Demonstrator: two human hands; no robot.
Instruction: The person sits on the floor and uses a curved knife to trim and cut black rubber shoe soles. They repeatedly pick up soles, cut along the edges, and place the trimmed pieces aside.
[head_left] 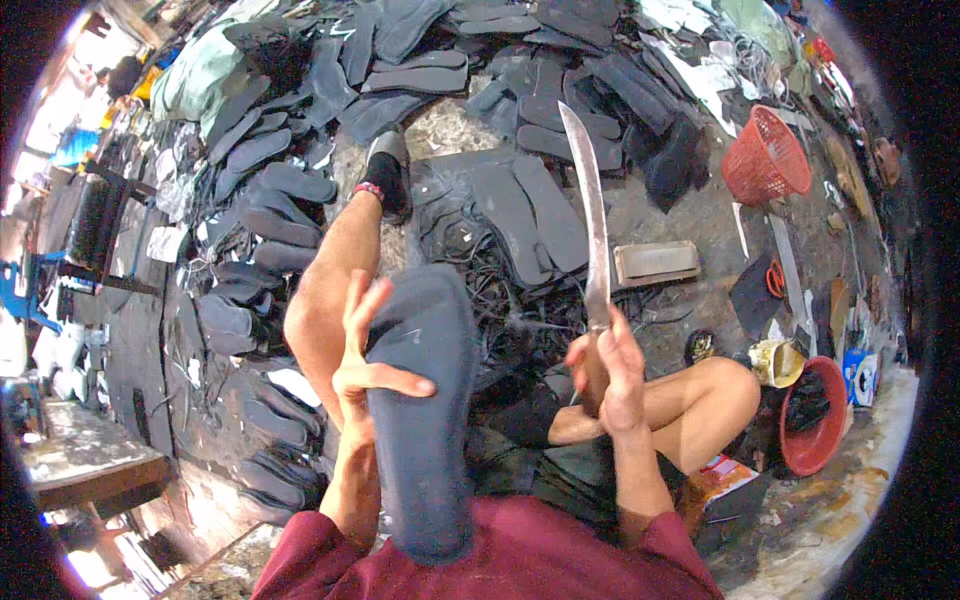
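A dark grey shoe sole (422, 430) is gripped in my left hand (358, 375), with the thumb lying across its face and the fingers toward its left edge. It is held up close to my chest, its wide end pointing away from me. My right hand (615, 375) is wrapped round the brown handle of a long curved knife (592, 200), whose blade points up and away. Blade and sole are apart. Between my legs, dark offcut strips (500, 320) lie in a tangle, and just beyond them a pair of large sole pieces (535, 215) rests on a flat board.
Many dark soles (415, 75) lie in piles at the far side and left. To the right are a pale rectangular block (655, 263), a red mesh basket (765, 160), orange-handled scissors (775, 278), a tin (776, 362) and a red tub (812, 415). A wooden bench (95, 455) stands left.
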